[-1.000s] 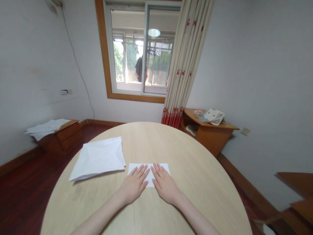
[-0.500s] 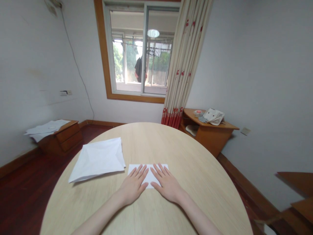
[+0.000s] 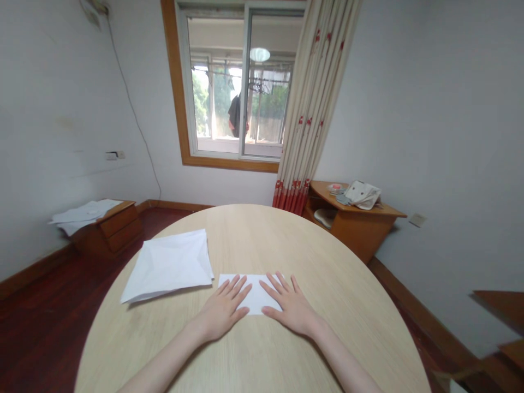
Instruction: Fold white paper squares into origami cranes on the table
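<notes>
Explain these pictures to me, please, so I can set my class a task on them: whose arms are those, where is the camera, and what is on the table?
There is no machine here, just a person's two bare hands. The camera is worn on the person's head, looking forward and down, so the arms reach in from the bottom edge. The left hand is on the picture's left, the right hand on its right.

On the round, pale table lies a small white paper. Both hands are over it, fingers spread; neither grips anything. To the left lies a larger pile of white paper. Beyond the table are a window and a curtain.
</notes>
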A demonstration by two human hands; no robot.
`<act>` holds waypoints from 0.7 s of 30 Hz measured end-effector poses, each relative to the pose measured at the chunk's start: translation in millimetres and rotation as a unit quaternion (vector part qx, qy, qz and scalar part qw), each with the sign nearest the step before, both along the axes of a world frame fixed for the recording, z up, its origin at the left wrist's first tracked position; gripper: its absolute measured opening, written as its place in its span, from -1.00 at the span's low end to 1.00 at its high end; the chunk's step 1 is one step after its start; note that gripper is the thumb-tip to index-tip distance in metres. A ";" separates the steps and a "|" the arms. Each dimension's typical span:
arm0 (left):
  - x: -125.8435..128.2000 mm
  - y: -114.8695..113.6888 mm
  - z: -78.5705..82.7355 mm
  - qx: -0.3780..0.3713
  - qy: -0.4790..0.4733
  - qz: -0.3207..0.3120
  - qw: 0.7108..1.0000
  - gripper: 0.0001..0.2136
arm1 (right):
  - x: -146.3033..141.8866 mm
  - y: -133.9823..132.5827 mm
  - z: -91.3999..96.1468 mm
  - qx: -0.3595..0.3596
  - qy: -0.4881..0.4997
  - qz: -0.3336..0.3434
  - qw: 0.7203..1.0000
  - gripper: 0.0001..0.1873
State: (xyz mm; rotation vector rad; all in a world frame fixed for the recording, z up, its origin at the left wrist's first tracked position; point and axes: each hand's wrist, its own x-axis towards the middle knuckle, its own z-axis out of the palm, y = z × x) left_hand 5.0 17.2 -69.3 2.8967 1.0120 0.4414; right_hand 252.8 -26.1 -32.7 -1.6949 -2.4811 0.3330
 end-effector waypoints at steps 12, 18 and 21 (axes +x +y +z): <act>-10.6 3.2 3.7 0.003 -0.004 -0.033 0.999 -0.52 | 20.2 0.4 -6.0 0.010 -0.005 -0.009 1.000 -0.37; -14.3 3.1 15.2 -0.087 0.013 -0.043 0.995 -0.54 | 30.1 0.9 -6.0 -0.023 -0.007 -0.042 0.999 -0.35; -15.7 3.2 19.8 -0.125 0.003 -0.045 0.991 -0.53 | 38.3 1.0 -11.0 0.004 -0.007 -0.053 0.999 -0.37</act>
